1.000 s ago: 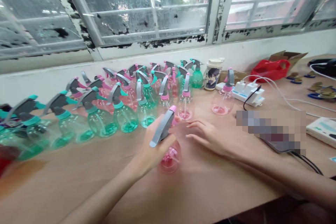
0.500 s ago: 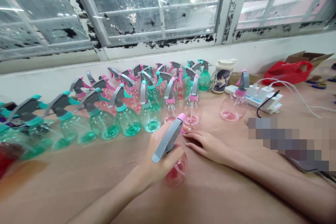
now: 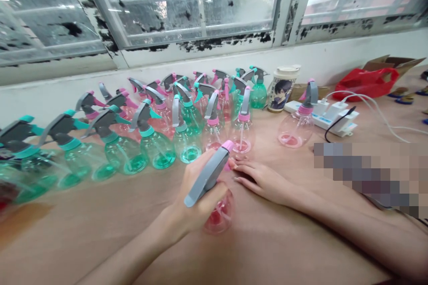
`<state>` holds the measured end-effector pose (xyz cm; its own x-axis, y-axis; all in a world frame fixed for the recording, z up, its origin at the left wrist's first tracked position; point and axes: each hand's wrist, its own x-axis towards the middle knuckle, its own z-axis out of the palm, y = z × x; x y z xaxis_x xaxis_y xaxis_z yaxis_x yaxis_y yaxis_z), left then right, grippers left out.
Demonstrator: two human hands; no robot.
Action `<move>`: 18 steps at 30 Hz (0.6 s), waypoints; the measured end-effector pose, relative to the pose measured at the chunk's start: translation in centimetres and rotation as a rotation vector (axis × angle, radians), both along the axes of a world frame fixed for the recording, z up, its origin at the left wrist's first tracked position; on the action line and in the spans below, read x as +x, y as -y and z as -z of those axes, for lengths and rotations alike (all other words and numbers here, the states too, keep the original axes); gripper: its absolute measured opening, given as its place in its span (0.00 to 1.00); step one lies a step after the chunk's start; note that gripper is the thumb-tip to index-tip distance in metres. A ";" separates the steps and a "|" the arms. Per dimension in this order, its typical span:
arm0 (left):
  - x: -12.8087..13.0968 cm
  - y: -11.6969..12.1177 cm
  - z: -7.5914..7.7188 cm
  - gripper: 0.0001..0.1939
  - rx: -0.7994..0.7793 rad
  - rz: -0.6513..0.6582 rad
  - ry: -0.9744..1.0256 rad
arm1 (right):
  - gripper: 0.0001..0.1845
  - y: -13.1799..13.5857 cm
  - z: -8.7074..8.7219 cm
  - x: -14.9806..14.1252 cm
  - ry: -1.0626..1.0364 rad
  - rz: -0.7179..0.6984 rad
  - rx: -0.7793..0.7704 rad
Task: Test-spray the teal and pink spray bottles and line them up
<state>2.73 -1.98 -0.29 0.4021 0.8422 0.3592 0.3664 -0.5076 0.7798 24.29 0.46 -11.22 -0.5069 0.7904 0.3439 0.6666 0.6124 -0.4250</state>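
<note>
My left hand [image 3: 200,191] is wrapped round the neck of a spray bottle with a clear pink body [image 3: 219,213] and a grey, pink-tipped spray head [image 3: 209,176]. The bottle stands in front of me, its head pointing away to the right. Beside it, my right hand [image 3: 261,178] rests low on the table with its fingers stretched toward the pink trigger; whether the fingertips touch it I cannot tell. Just beyond my hands stand two more pink spray bottles [image 3: 243,136]. To their left runs a row of green ones [image 3: 158,149].
Several more pink and green bottles crowd toward the wall. A lone pink bottle [image 3: 296,127] stands by a white power strip [image 3: 334,118] with cables. Behind are a printed cup [image 3: 282,89], a red plastic bag [image 3: 364,82] and a cardboard box [image 3: 394,64]. A blurred-out patch [image 3: 364,178] covers something at right.
The view has shifted slightly, so most things sit a little higher and further left. My left hand still grips the same bottle, and my right hand stays beside it.
</note>
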 end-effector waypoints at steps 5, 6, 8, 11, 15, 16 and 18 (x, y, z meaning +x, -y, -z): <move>-0.1 -0.3 -0.1 0.06 -0.069 0.041 0.030 | 0.21 -0.1 0.2 0.0 0.005 -0.010 -0.016; -0.1 -0.2 0.0 0.06 -0.057 0.023 0.039 | 0.21 -0.1 0.2 0.0 0.010 -0.009 -0.019; -0.1 0.0 0.3 0.07 -0.009 -0.040 0.062 | 0.20 -0.1 0.2 0.0 0.015 -0.002 -0.017; -0.1 0.4 0.6 0.09 0.059 -0.115 0.079 | 0.20 -0.1 0.3 0.1 0.007 0.002 -0.004; -0.1 0.5 0.8 0.10 0.081 -0.100 0.074 | 0.21 -0.1 0.3 0.1 0.016 0.008 -0.004; -0.2 0.5 0.8 0.10 0.084 -0.097 0.074 | 0.21 -0.1 0.3 0.1 0.017 0.010 -0.003; -0.2 0.4 0.8 0.10 0.086 -0.099 0.075 | 0.21 -0.1 0.3 0.1 0.010 0.010 0.001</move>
<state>2.53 -2.42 -1.12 0.2883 0.8412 0.4575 0.3605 -0.5379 0.7620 24.38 0.55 -11.48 -0.5029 0.7947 0.3398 0.6767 0.6066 -0.4172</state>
